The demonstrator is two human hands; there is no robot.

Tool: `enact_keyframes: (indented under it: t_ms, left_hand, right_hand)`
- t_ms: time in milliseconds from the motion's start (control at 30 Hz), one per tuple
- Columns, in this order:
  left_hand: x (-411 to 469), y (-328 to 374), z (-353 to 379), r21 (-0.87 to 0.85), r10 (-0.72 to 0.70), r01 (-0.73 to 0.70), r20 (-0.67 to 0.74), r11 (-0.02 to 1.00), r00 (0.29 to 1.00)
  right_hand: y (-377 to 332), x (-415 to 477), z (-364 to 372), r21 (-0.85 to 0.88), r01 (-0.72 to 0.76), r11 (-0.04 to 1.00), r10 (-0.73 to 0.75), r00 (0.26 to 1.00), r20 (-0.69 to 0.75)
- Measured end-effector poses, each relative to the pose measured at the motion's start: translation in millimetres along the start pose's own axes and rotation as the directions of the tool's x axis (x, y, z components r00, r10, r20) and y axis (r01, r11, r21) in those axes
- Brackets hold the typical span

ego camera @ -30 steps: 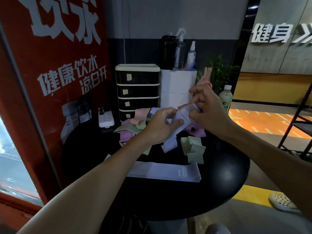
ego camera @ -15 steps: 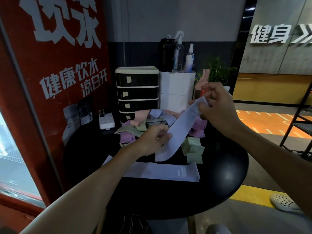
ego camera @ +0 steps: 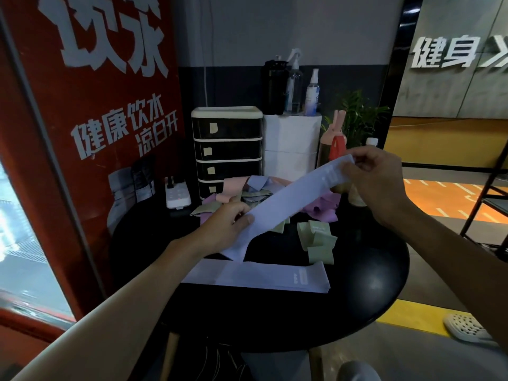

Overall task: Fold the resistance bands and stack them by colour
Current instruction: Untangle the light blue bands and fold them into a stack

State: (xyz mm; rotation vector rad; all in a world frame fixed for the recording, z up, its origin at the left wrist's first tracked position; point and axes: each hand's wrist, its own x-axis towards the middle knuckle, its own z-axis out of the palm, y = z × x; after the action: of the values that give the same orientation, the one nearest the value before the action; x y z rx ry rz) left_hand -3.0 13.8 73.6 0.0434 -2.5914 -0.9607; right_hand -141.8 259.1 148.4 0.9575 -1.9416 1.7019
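A pale lavender resistance band (ego camera: 291,199) is stretched out diagonally above the round black table (ego camera: 368,287). My right hand (ego camera: 371,180) pinches its upper end, raised at the right. My left hand (ego camera: 228,224) pinches it near its lower end, which hangs towards the table. Below lies a flat stack of lavender bands (ego camera: 261,274). To the right sit folded green bands (ego camera: 319,237). A loose heap of pink, purple, green and lavender bands (ego camera: 247,193) lies behind.
A black drawer unit (ego camera: 226,149) and a white box (ego camera: 292,144) with spray bottles (ego camera: 312,92) stand at the back. A white power strip (ego camera: 177,195) lies at the left, bottles and a plant at the right. A red sign panel stands close on the left.
The crumpled lavender band has been pulled out straight: my hands moved apart, the right hand up and right, the left hand down and left.
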Motion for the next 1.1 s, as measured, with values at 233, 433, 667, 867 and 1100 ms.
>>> enact_keyframes:
  t_ms: [233, 433, 667, 867, 1100]
  left_hand:
    - [-22, -20, -23, -0.073, -0.117, 0.116, -0.019, 0.991, 0.993]
    - [-41, -31, -50, -0.059, -0.157, 0.149, -0.150, 0.987, 0.976]
    - [-59, -40, -64, -0.162, -0.277, 0.255, -0.129, 0.953, 0.952]
    - [-66, -47, -52, -0.251, -0.374, 0.305, -0.305, 0.919, 0.876]
    - [-77, -55, -38, -0.241, -0.343, 0.267, -0.373, 0.933, 0.862]
  right_hand:
    - [13, -18, 1, -0.019, -0.048, 0.999, 0.048, 0.999, -0.008]
    - [23, -44, 8, 0.001, -0.151, 0.988, 0.151, 0.988, 0.038]
    - [57, -86, 20, -0.012, -0.279, 0.960, 0.278, 0.951, 0.139]
    - [74, -115, 23, -0.145, -0.257, 0.956, 0.280, 0.943, 0.177]
    - [71, -130, 27, -0.243, -0.181, 0.953, 0.229, 0.955, 0.189]
